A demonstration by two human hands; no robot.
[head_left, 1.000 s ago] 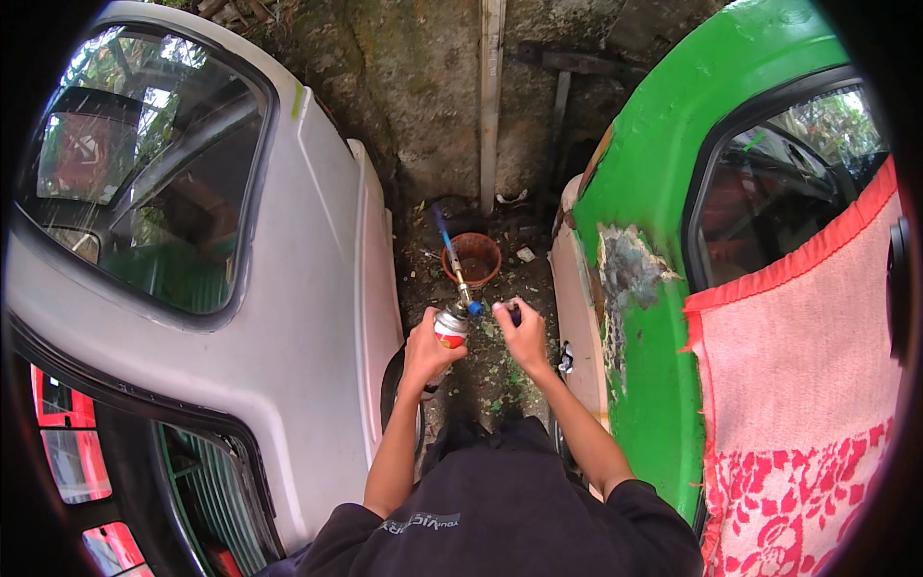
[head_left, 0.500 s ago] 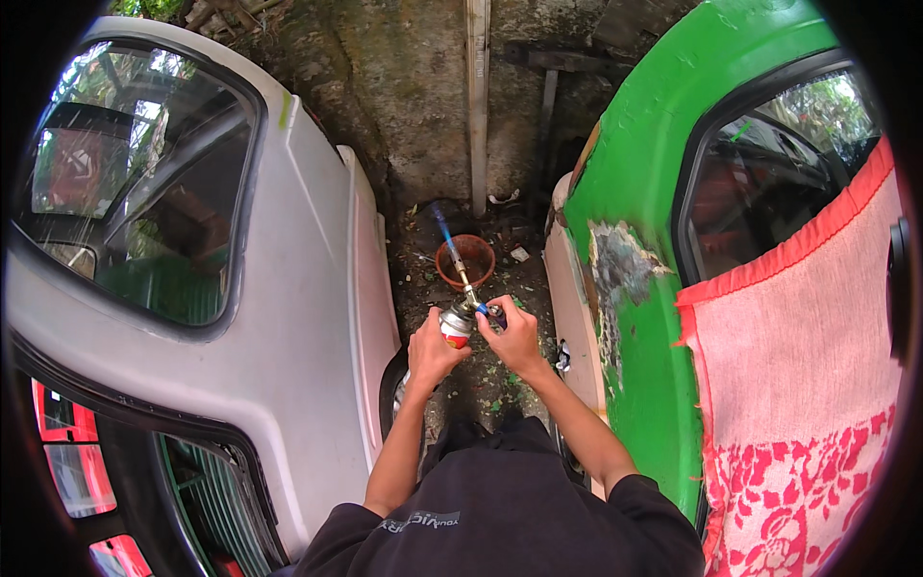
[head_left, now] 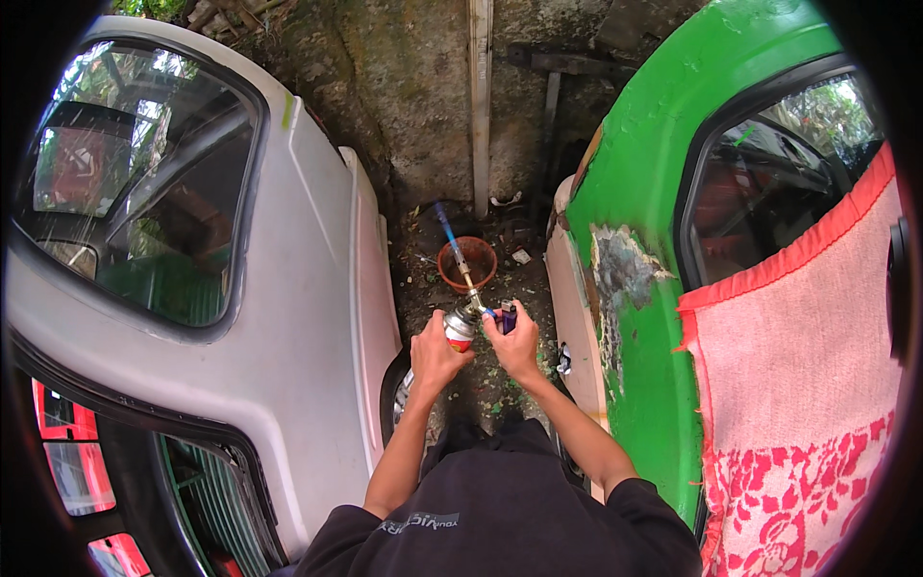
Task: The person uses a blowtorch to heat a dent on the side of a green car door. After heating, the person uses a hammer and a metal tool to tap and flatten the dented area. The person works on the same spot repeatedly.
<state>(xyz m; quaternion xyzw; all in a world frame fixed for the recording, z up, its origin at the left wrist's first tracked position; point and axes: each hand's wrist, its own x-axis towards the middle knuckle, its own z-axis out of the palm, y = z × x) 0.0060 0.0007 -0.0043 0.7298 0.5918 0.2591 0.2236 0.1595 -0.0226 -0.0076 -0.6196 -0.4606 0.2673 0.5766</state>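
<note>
My left hand [head_left: 437, 351] is wrapped round the gas canister [head_left: 459, 330], silver with red and white on it. A blow torch [head_left: 465, 274] sits on its top, pointing away from me. Out of its nozzle comes a thin blue flame [head_left: 444, 223]. At the torch's blue knob [head_left: 488, 313], the thumb side of my right hand [head_left: 517, 351] touches or nearly touches it. Between the closed fingers of that hand is a small dark purple lighter [head_left: 508, 317], roughly upright.
Beyond the torch, a reddish-brown pot [head_left: 490, 264] stands on the littered ground. A pale grey car body [head_left: 298, 250] flanks me on the left. On the right is a green car body [head_left: 644, 163] with a bare patch, draped with a pink towel [head_left: 788, 337]. A wooden post [head_left: 480, 106] leans at the far wall.
The lighter in my right hand has turned more upright and shows more plainly. Both hands have shifted very slightly. The flame burns in both frames.
</note>
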